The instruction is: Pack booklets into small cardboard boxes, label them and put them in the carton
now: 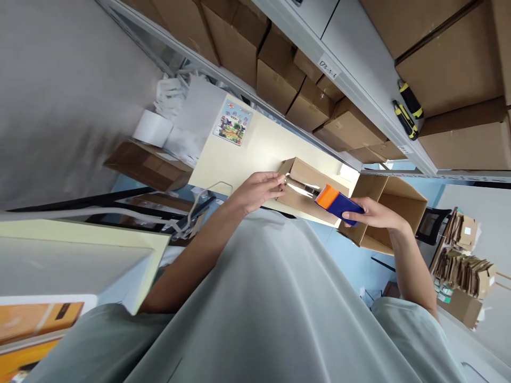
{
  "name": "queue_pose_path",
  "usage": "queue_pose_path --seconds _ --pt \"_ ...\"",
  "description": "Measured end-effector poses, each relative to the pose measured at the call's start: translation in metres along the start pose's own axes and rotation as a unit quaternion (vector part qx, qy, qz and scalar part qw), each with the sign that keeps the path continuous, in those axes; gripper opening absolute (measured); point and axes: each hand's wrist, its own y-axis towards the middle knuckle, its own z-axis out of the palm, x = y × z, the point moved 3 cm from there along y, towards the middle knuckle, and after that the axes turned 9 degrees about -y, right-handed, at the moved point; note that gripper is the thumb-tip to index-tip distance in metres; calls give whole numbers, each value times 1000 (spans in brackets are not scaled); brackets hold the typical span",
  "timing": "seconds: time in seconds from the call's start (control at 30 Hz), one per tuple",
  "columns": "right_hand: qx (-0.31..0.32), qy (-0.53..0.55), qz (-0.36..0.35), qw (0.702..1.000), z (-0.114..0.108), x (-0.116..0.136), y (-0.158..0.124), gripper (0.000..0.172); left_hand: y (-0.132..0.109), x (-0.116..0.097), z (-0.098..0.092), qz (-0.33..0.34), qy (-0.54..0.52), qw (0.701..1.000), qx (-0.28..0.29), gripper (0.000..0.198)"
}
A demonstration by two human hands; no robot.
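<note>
While the right hand (374,214) clamps a tape dispenser (339,206), clear tape (300,190) shines; the left hand (258,192) pinches it.

Yellow-black cutters (406,120) beside shelved cardboard boxes (453,66)

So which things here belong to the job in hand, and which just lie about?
Apparently in use:
- blue-and-orange object, in the right hand
- shiny strip, toward the left hand
- small carton nearby

Apparently lying about:
- colourful booklet
- two black-and-yellow cutters
- white roll
</note>
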Motion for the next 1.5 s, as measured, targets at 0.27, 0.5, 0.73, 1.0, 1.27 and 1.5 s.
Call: queue_pose_path --seconds 0.27,0.5,0.73,1.0,1.27,1.5 --pt "39 41 -21 998 0 -30 43 54 12 1 -12 -15 13 1000 -21 52" --pt "72 52 -18 996 -3 -26 55 55 15 3 -23 3 62 995 -80 40" --pt "66 16 -35 997 -2 -15 65 58 19 12 -34 15 97 984 -148 32" --pt "69 -7 -32 997 3 -7 69 64 38 20 -41 21 118 979 -162 25" --pt "48 -15 -34 998 5 -13 71 64 62 31 -37 26 262 952 -154 26" --pt "67 8 -46 997 9 -18 73 61 36 14 -24 155 474 839 -217 23"
